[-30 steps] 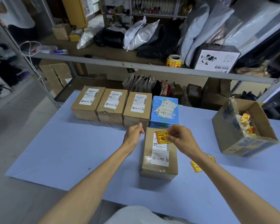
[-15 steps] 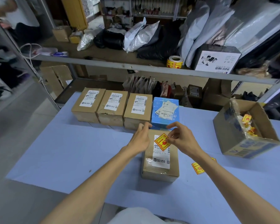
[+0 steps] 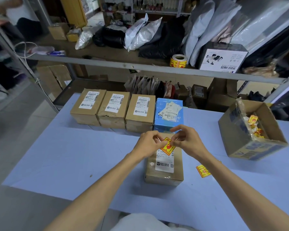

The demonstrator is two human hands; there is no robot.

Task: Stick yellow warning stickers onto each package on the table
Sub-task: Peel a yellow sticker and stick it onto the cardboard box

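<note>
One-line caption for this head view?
Both hands press a yellow sticker onto a box on the table.

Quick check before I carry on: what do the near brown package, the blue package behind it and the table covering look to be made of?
The near brown package looks like matte corrugated cardboard, with glossy clear tape glinting along its front edge. The blue package has a smooth, slightly shiny printed skin, probably coated card or film wrap. The pale blue table covering lies flat and matte with faint creases, so paper or thin sheet; I cannot tell which.

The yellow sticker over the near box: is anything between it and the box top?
Nothing visible is. The yellow sticker lies at the white label of the near box, with left hand and right hand at its edges.
</note>
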